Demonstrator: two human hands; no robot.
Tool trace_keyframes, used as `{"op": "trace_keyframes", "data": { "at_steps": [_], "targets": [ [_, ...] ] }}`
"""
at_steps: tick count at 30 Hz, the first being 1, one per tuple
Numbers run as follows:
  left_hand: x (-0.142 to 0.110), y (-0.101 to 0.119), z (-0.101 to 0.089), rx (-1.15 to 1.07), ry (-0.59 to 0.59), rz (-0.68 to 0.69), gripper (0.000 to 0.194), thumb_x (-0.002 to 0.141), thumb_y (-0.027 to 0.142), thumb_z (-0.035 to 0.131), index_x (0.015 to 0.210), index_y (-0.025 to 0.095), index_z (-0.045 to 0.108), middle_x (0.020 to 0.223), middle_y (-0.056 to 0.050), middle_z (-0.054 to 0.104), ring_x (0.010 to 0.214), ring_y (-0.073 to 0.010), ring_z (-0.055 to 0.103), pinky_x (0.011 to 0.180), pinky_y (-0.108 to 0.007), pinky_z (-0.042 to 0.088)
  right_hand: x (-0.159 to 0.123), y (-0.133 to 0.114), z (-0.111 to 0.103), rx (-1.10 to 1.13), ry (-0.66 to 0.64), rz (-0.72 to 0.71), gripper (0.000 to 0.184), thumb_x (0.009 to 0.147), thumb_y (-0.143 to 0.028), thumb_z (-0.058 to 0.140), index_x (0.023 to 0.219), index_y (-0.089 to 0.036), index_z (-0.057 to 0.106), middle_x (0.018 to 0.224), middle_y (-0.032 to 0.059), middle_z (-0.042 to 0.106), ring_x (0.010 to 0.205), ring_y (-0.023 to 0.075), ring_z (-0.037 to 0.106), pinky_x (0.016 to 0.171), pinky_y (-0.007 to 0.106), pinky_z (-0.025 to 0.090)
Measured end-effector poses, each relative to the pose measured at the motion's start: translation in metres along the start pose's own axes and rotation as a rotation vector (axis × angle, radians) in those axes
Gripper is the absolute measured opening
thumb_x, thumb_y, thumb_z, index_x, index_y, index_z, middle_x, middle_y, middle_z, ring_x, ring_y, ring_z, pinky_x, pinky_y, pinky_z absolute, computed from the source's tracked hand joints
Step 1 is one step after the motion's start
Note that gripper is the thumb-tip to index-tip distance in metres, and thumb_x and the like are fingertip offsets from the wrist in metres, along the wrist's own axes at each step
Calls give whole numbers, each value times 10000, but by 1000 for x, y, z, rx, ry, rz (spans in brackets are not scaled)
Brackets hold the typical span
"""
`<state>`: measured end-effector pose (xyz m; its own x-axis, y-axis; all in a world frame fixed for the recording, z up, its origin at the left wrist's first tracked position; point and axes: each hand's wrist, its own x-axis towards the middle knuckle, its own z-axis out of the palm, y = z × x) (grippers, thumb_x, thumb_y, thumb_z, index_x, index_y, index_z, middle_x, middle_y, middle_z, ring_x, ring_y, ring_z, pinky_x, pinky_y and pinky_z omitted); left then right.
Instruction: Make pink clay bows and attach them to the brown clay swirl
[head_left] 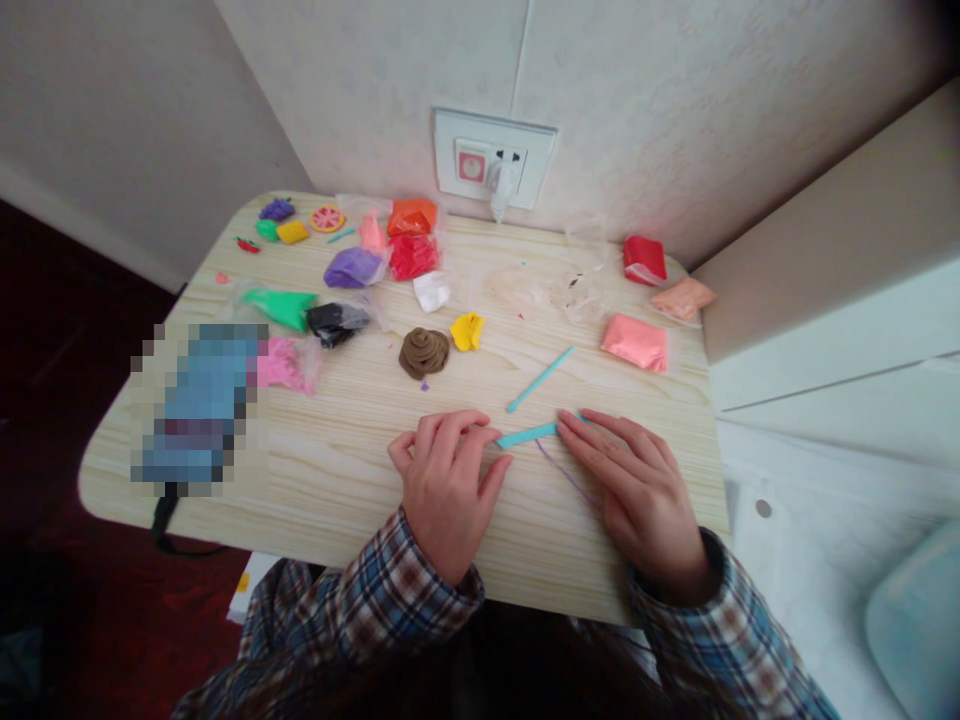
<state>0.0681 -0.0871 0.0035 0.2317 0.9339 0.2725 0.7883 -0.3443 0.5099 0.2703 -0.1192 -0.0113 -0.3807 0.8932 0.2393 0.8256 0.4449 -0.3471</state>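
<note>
A flat light-blue plastic clay knife point(529, 435) lies across a thin purple clay strand point(568, 475) near the front of the table. My left hand point(450, 480) is closed on the knife's left end, with thumb and fingertips together there. At the other end, my right hand point(637, 490) grips the knife, its fingers pressed over the top. Just beyond them rests a second light-blue clay tool point(540, 380). A coiled brown clay swirl point(424, 353) and a yellow clay piece point(466, 331) sit farther back. Parts of the strand under the right hand are hidden.
Bags of coloured clay, among them purple point(352, 268), black point(337, 322) and pink point(635, 342), lie around the table point(337, 450). Small clay fruits, including grapes point(277, 209), stand at the back left. A pixelated phone-like object point(202, 400) is at left. A wall socket point(495, 160) is behind.
</note>
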Motion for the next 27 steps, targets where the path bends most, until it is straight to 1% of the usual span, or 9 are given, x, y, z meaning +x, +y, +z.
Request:
{"op": "trace_keyframes", "data": {
  "at_steps": [4, 7, 9, 13, 18, 21, 24, 27],
  "targets": [
    [0, 0, 0, 15, -18, -14, 143, 757, 206, 717, 891, 193, 670, 1001, -39, 698, 946, -247, 582, 801, -405, 301, 0, 0, 0, 13, -18, -12, 659, 781, 10, 372, 1405, -199, 397, 1377, 48, 532, 1275, 242, 446, 1002, 463, 367],
    [1, 1, 1, 18, -28, -22, 145, 758, 192, 713, 895, 196, 667, 1009, -36, 697, 955, -242, 581, 804, -402, 304, 0, 0, 0, 2, 1, -2, 653, 775, 16, 372, 1394, -189, 413, 1365, 54, 544, 1264, 243, 452, 992, 455, 372],
    [2, 1, 1, 10, -31, -26, 135, 752, 179, 717, 876, 194, 664, 1002, -32, 697, 950, -237, 581, 805, -398, 305, 0, 0, 0, -3, -11, -13, 652, 770, 21, 371, 1390, -175, 418, 1369, 61, 539, 1268, 245, 445, 995, 453, 367],
    [4, 3, 1, -12, -19, -22, 104, 743, 150, 719, 814, 188, 653, 962, -24, 698, 929, -227, 582, 806, -390, 301, 0, 0, -1, -2, -21, -38, 644, 769, 14, 374, 1386, -164, 422, 1372, 70, 535, 1272, 246, 443, 1014, 458, 344],
    [4, 3, 1, -45, 18, 16, 83, 754, 159, 707, 808, 188, 650, 912, -13, 701, 894, -214, 583, 803, -383, 300, -3, 2, -2, 4, 1, -40, 630, 770, -3, 379, 1378, -158, 436, 1359, 81, 547, 1266, 247, 451, 1016, 453, 340],
    [3, 3, 2, -49, -1, 25, 76, 753, 169, 708, 801, 196, 656, 907, -7, 700, 890, -211, 581, 806, -381, 298, -6, 4, -2, 11, 5, -55, 607, 783, -12, 381, 1369, -156, 447, 1346, 80, 560, 1263, 241, 454, 1017, 445, 339],
    [2, 3, 2, -43, -25, 16, 87, 737, 161, 717, 793, 199, 662, 919, -9, 698, 895, -216, 583, 811, -385, 295, -7, 4, -2, 5, 7, -35, 616, 774, 1, 380, 1364, -162, 454, 1339, 74, 567, 1257, 241, 458, 1014, 449, 342],
    [2, 3, 1, -44, -14, 8, 92, 733, 165, 718, 798, 200, 662, 916, -10, 700, 897, -220, 587, 811, -386, 299, -7, 2, -2, 14, -5, -32, 624, 768, 9, 377, 1363, -163, 454, 1347, 70, 560, 1260, 247, 455, 1006, 459, 349]
  ]
}}
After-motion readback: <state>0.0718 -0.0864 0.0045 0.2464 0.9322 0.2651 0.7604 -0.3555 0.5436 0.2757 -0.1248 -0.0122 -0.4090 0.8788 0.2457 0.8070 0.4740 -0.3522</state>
